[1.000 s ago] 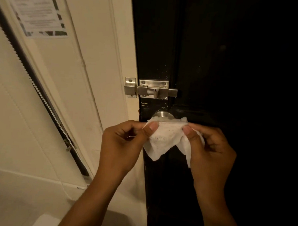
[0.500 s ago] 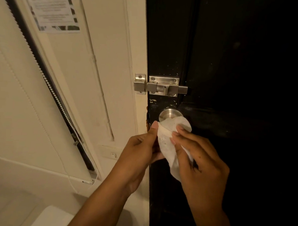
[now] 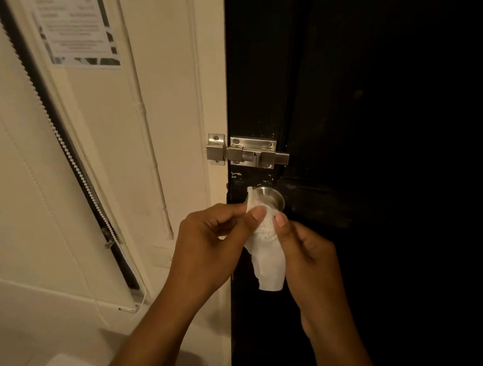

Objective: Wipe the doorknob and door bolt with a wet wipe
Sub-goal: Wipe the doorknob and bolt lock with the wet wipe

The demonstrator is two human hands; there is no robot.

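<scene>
A round steel doorknob (image 3: 270, 197) sits on the black door (image 3: 361, 132), its lower left part hidden by a white wet wipe (image 3: 268, 260). My left hand (image 3: 207, 242) and my right hand (image 3: 305, 252) both pinch the top of the wipe just below the knob, thumbs close together. The rest of the wipe hangs down between my hands. Above the knob a steel sliding door bolt (image 3: 248, 154) spans from the door to its keeper on the cream frame; nothing touches it.
A cream door frame and wall (image 3: 160, 124) lie left of the door. A printed paper notice (image 3: 75, 26) is stuck high on the wall. A dark blind edge with a bead chain (image 3: 77, 173) runs diagonally down the left side.
The wipe, spread wide between both hands a second ago, is now bunched, and both thumbs pinch it close together against the knob's lower left. The view has shifted, so the knob shows more.
</scene>
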